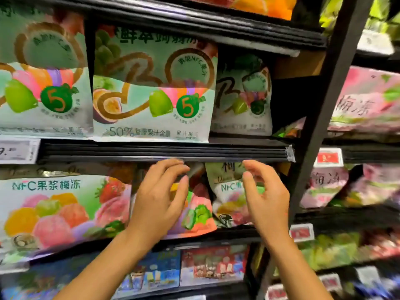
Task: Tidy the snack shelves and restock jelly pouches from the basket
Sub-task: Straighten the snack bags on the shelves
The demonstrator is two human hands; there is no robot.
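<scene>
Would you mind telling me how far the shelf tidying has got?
Done: the green pouches on the upper shelf stand upright, facing out. In hand: the left hand and right hand reach at the middle shelf, where a white pouch leans crookedly. Left: straightening it, plus restocking; no basket is in view.
</scene>
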